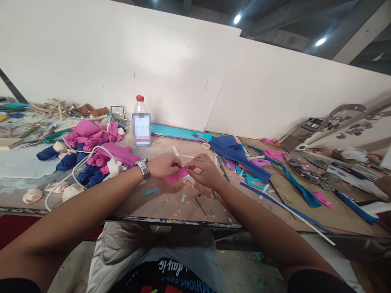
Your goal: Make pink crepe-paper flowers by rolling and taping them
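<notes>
A small piece of bright pink fabric point(174, 176) is stretched between my two hands, just above the middle of the table. My left hand point(163, 166), with a metal watch on its wrist, pinches the fabric's upper left part. My right hand point(206, 170) has its thumb and fingers closed on the right end. The fabric's lower part hangs toward the tabletop. Small white scraps lie on the table below my hands.
To the left are pink and navy fabric bundles point(87, 134), a white cable and charger point(114, 167). A red-capped bottle point(140, 106) stands behind. Blue fabric point(232, 152), strips and cardboard point(287, 191) lie to the right. A white panel point(183, 61) rises behind the table.
</notes>
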The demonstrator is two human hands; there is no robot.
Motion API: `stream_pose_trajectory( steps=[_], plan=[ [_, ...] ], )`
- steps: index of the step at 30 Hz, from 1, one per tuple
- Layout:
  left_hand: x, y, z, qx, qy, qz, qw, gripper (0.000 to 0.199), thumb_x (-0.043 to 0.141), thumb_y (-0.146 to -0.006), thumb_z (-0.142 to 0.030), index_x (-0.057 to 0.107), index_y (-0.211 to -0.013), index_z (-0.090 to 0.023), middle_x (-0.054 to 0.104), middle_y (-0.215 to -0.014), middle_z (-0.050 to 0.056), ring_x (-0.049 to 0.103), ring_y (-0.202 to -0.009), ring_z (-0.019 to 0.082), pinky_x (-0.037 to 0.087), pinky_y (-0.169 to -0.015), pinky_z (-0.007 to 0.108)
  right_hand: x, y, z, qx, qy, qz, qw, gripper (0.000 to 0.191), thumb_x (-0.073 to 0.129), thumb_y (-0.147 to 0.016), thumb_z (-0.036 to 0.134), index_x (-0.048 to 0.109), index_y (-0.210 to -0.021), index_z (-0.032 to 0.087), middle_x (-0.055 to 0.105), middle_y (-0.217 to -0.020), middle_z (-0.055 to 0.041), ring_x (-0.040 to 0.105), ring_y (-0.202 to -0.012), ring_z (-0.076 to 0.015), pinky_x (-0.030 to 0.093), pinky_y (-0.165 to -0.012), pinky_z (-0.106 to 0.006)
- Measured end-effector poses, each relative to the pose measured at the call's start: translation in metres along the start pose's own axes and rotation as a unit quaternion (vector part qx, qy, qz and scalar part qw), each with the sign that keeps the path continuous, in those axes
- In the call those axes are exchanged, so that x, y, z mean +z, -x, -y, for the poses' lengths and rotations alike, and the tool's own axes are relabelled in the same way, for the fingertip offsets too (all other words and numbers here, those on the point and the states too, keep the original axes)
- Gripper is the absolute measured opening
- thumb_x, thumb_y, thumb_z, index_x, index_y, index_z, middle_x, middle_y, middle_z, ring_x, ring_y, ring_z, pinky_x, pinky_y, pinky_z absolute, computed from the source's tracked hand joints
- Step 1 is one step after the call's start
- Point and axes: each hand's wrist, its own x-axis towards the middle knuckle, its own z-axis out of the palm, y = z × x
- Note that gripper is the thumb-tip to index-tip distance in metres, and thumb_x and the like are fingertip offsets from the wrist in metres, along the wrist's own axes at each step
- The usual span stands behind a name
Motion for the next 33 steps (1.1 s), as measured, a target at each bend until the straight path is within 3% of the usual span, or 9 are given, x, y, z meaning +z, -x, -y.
stream_pose_trajectory(
  steps=[4, 11, 15, 21, 29, 33],
  plan=[
    [0.000, -0.002, 0.005, -0.002, -0.019, -0.017, 1.000, 0.025, 0.050, -0.083, -0.023, 0.075, -0.084, -0.016, 0.069, -0.069, 0.002, 0.055, -0.063, 0.016, 0.032, -0.059, 0.028, 0.002, -0.005, -0.003, 0.007, 0.024, 0.002, 1.000, 0.009, 0.067, -0.095, 0.028, 0.075, -0.093, 0.023, 0.077, -0.084, -0.0033, 0.067, -0.085, -0.0202, 0.043, -0.089, -0.039],
    [0.003, -0.006, 0.017, -0.035, -0.073, -0.061, 0.995, 0.028, 0.051, -0.084, -0.027, 0.077, -0.084, -0.016, 0.072, -0.073, 0.006, 0.057, -0.066, 0.017, 0.032, -0.061, 0.029, 0.010, -0.028, -0.009, 0.045, 0.024, 0.074, 0.996, 0.003, 0.073, -0.087, 0.021, 0.075, -0.088, 0.022, 0.077, -0.082, -0.0010, 0.067, -0.086, -0.0203, 0.043, -0.089, -0.037],
    [0.005, -0.007, 0.020, -0.033, -0.099, -0.069, 0.992, 0.033, 0.050, -0.089, -0.034, 0.074, -0.076, -0.015, 0.068, -0.066, 0.006, 0.050, -0.059, 0.015, 0.026, -0.058, 0.029, 0.017, -0.028, -0.010, 0.056, 0.031, 0.051, 0.997, 0.003, 0.073, -0.087, 0.020, 0.075, -0.086, 0.020, 0.077, -0.083, -0.0014, 0.068, -0.084, -0.0195, 0.042, -0.089, -0.037],
    [0.004, -0.008, 0.023, -0.015, -0.109, -0.058, 0.992, 0.037, 0.047, -0.093, -0.038, 0.068, -0.070, -0.016, 0.064, -0.063, 0.006, 0.045, -0.056, 0.015, 0.023, -0.057, 0.030, 0.020, -0.018, -0.017, -0.005, 0.069, 0.000, 0.998, 0.008, 0.069, -0.094, 0.026, 0.074, -0.091, 0.021, 0.078, -0.084, -0.0035, 0.066, -0.085, -0.0202, 0.041, -0.090, -0.040],
    [-0.003, -0.005, 0.018, -0.030, -0.024, -0.029, 0.999, 0.036, 0.047, -0.093, -0.040, 0.061, -0.069, -0.017, 0.056, -0.058, 0.000, 0.044, -0.056, 0.014, 0.026, -0.056, 0.028, 0.014, -0.016, -0.022, -0.048, 0.076, 0.008, 0.996, 0.017, 0.060, -0.100, 0.029, 0.075, -0.095, 0.024, 0.078, -0.086, -0.0045, 0.066, -0.084, -0.0209, 0.042, -0.085, -0.040],
    [-0.003, -0.004, 0.018, -0.014, 0.002, 0.001, 1.000, 0.025, 0.052, -0.088, -0.036, 0.059, -0.072, -0.018, 0.054, -0.060, -0.002, 0.044, -0.058, 0.013, 0.027, -0.056, 0.027, 0.014, -0.015, -0.024, -0.053, 0.077, -0.005, 0.996, 0.015, 0.061, -0.100, 0.029, 0.075, -0.097, 0.024, 0.078, -0.086, -0.0043, 0.066, -0.084, -0.0213, 0.043, -0.085, -0.041]
  ],
)
